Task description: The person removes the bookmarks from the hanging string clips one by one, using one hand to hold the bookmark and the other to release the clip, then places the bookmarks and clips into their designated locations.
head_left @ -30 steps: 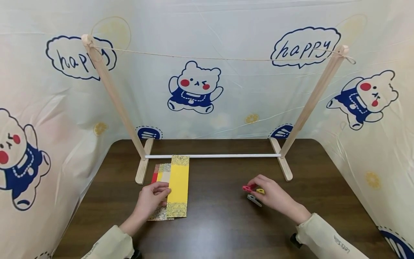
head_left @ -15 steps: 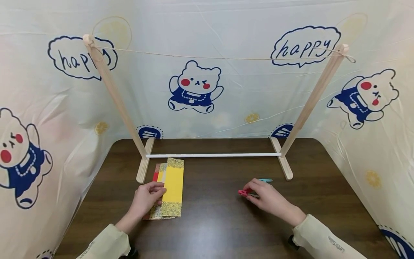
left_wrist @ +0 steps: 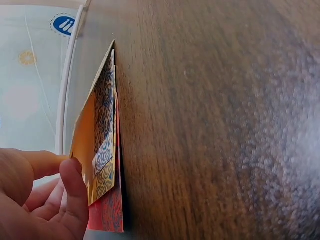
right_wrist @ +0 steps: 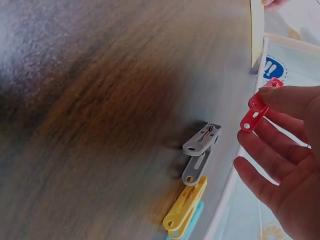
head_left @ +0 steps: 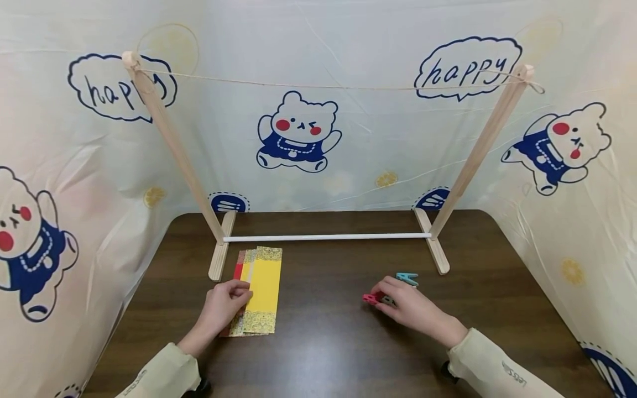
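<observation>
Left of centre in the head view, my left hand pinches the left edge of a yellow card with patterned ends. Beneath that card lie other patterned cards, one of them red, fanned out to the left. The left wrist view shows thumb and finger on the raised card edge. My right hand holds a red clothespin between thumb and fingers, above the table. A grey clothespin, a yellow clothespin and a light blue clothespin lie close to that hand.
A wooden stand rises behind the hands, with a left post and a right post. A thin string joins their tops and a white rod their bases. A printed cloth hangs behind the brown table.
The yellow card has shifted left and now overlaps the other cards more, along with my left hand. My right hand has moved slightly left with the red clothespin, uncovering the light blue one.
</observation>
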Demonstrator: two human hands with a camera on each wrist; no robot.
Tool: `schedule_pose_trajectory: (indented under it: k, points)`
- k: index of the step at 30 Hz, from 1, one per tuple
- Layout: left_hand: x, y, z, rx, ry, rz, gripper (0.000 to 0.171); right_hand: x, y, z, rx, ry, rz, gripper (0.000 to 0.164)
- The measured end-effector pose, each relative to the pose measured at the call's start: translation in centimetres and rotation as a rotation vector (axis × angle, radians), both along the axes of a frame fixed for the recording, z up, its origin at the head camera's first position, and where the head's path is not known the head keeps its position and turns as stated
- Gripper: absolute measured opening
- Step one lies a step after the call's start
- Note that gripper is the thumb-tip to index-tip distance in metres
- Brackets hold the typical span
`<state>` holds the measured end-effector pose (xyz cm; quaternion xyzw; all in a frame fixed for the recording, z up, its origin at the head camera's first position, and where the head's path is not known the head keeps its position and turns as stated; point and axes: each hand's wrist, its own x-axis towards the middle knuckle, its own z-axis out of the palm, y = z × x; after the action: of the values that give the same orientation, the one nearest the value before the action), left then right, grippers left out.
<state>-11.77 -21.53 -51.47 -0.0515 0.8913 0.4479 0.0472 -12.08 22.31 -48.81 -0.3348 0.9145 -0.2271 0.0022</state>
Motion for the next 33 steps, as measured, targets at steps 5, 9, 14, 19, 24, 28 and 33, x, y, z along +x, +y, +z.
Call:
schedule_pose_trajectory:
  k: [5, 9, 14, 19, 24, 28, 33]
  points:
    - [0.0, -0.1, 0.0, -0.078, 0.020, -0.011, 0.023, -0.1, -0.1, -0.3, -0.006, 0.000, -0.001, 0.021]
    - [0.1, -0.2, 0.2, -0.142, 0.034, -0.001, 0.020, 0.0, -0.4, -1.0, 0.018, 0.009, -0.010, 0.019]
    - [0.0, -0.1, 0.3, -0.155, 0.031, -0.001, 0.018, 0.2, -0.7, -1.7, 0.051, 0.050, -0.013, 0.018]
    - [0.0, -0.1, 0.3, -0.183, 0.020, -0.007, 0.019, 0.3, -1.0, -1.8, 0.061, 0.070, -0.033, 0.017]
    - [0.0, -0.1, 0.4, -0.200, 0.009, -0.004, 0.021, 0.3, -1.4, -1.9, 0.084, 0.067, -0.037, 0.018]
    - [-0.2, 0.1, 0.4, -0.196, 0.014, 0.004, 0.021, 0.2, -1.4, -2.0, 0.094, 0.103, -0.037, 0.020]
    - [-0.4, 0.1, 0.4, -0.184, 0.015, 0.002, 0.019, 0.0, -1.4, -2.4, 0.132, 0.139, -0.023, 0.020]
